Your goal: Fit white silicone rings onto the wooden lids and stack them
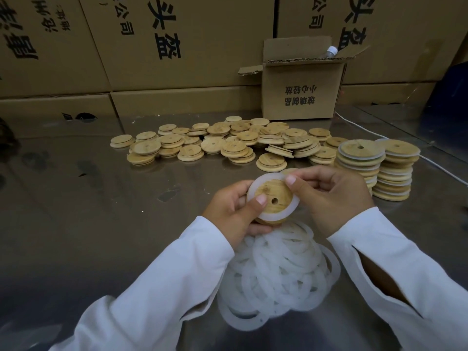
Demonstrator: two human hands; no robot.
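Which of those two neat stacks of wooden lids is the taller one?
The left stack, nearer the hands; its top lid sits slightly higher than the right stack.

Work surface: reflective metal table (76,198). Well beyond the fingertips, a wall of large cardboard cartons (190,41) with black printed characters lines the table's far edge. Ahead of the fingers and somewhat to their right, a small open cardboard box (301,97) stands with flaps up; a white-capped plastic bottle (330,51) shows at its top. A white cord (374,133) runs over the table, far right of the fingers.
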